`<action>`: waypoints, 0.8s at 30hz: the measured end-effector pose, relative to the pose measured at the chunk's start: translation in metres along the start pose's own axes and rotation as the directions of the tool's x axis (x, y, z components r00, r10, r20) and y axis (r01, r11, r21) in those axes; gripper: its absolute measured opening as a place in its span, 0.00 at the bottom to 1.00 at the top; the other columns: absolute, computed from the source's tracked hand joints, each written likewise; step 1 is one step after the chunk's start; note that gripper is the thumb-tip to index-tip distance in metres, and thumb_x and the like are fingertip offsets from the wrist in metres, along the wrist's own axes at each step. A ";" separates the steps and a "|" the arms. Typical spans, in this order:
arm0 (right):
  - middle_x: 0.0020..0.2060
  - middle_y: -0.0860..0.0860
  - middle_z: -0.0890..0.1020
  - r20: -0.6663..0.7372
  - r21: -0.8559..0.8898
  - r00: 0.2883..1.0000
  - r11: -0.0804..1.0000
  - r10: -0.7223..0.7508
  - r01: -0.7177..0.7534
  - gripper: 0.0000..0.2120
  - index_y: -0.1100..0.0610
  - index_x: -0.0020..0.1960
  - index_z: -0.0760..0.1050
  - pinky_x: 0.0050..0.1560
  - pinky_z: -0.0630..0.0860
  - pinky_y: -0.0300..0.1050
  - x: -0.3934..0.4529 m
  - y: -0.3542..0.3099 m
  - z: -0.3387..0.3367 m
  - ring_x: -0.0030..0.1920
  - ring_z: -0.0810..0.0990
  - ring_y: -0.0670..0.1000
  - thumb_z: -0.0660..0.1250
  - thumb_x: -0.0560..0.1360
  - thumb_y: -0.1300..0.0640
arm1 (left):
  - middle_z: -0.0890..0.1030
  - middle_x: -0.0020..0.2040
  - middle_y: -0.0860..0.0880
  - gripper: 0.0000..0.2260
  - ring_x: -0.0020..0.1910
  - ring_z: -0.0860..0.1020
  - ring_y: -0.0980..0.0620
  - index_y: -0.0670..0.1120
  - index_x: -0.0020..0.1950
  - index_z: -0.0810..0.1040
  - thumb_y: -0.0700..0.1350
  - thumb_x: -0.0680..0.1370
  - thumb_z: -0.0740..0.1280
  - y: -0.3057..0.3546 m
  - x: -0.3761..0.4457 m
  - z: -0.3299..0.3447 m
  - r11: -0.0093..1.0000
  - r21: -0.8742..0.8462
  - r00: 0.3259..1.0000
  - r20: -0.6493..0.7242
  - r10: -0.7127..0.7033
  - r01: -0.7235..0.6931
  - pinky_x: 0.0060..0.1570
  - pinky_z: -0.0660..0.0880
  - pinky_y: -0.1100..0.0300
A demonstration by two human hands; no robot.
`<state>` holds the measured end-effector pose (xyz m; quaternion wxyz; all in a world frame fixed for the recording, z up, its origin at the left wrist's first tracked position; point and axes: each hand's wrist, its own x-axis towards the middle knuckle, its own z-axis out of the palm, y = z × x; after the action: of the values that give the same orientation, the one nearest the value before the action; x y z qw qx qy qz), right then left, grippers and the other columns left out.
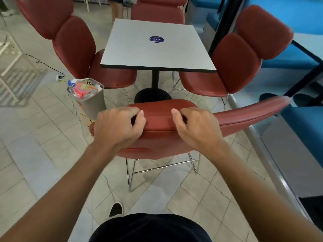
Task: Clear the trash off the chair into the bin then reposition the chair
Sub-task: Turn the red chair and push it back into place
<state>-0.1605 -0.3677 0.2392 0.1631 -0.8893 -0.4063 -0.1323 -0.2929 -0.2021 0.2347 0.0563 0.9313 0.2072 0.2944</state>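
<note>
A red padded chair point(159, 119) with a chrome wire frame stands directly in front of me, its back towards me. My left hand point(117, 127) grips the top edge of the backrest on the left side. My right hand point(195, 127) grips the same edge on the right side. The seat is hidden behind the backrest. A grey bin point(94, 102) stands on the floor to the chair's left, filled with colourful wrappers and crumpled paper.
A white square table point(155, 49) on a black pedestal stands beyond the chair. More red chairs point(75, 44) point(236, 65) flank it left and right, another at the far side. A cable runs over the tiled floor at left. Blue benches line the right.
</note>
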 end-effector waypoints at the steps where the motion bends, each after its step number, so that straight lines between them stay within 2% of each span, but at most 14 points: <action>1: 0.29 0.49 0.76 0.013 -0.001 1.000 1.000 0.023 -0.023 0.24 0.52 0.30 0.64 0.42 0.71 0.47 0.000 0.013 -0.005 0.32 0.74 0.53 0.51 0.80 0.41 | 0.72 0.26 0.50 0.17 0.26 0.71 0.45 0.45 0.29 0.67 0.51 0.76 0.57 0.005 -0.003 0.001 0.999 0.029 0.999 -0.020 -0.035 0.035 0.30 0.62 0.59; 4: 0.24 0.47 0.73 0.027 -0.051 0.997 0.996 0.070 -0.068 0.29 0.55 0.27 0.65 0.46 0.70 0.47 -0.003 0.048 -0.016 0.29 0.73 0.52 0.50 0.80 0.40 | 0.75 0.26 0.48 0.16 0.26 0.72 0.44 0.48 0.29 0.70 0.48 0.76 0.60 0.029 -0.010 0.010 0.996 0.088 0.995 -0.096 -0.020 0.029 0.34 0.60 0.58; 9: 0.22 0.44 0.65 -0.064 -0.114 0.996 0.991 0.068 -0.075 0.25 0.52 0.25 0.59 0.50 0.70 0.49 0.006 0.054 -0.006 0.28 0.69 0.52 0.50 0.80 0.47 | 0.77 0.26 0.49 0.17 0.25 0.74 0.46 0.47 0.28 0.74 0.49 0.76 0.60 0.033 0.006 0.019 0.989 0.141 0.992 -0.120 0.048 -0.031 0.32 0.61 0.59; 18: 0.24 0.47 0.71 -0.204 -0.159 0.974 0.978 0.103 -0.136 0.21 0.52 0.27 0.61 0.46 0.69 0.48 0.030 0.038 0.017 0.27 0.66 0.51 0.51 0.78 0.50 | 0.74 0.23 0.49 0.17 0.23 0.73 0.46 0.47 0.26 0.71 0.47 0.75 0.62 0.001 0.029 0.034 0.991 0.115 0.975 -0.203 0.094 -0.072 0.31 0.64 0.59; 21: 0.25 0.49 0.76 -0.226 -0.162 0.967 0.975 0.116 -0.154 0.20 0.52 0.28 0.64 0.45 0.69 0.48 0.039 0.031 0.025 0.27 0.70 0.53 0.52 0.77 0.49 | 0.74 0.23 0.49 0.17 0.24 0.73 0.45 0.46 0.26 0.72 0.48 0.75 0.61 -0.013 0.039 0.038 0.990 0.115 0.977 -0.190 0.098 -0.077 0.30 0.65 0.58; 24: 0.26 0.49 0.77 -0.204 -0.144 0.968 0.974 0.144 -0.175 0.21 0.53 0.28 0.69 0.47 0.70 0.48 0.049 0.024 0.030 0.29 0.73 0.53 0.51 0.76 0.48 | 0.73 0.23 0.49 0.17 0.24 0.73 0.45 0.46 0.26 0.73 0.48 0.75 0.62 -0.026 0.049 0.041 0.989 0.123 0.972 -0.212 0.103 -0.078 0.30 0.60 0.61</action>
<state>-0.1084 -0.3377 0.2257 0.1396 -0.9124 -0.3038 -0.2363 -0.2423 -0.1573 0.2205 -0.0335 0.9037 0.1857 0.3844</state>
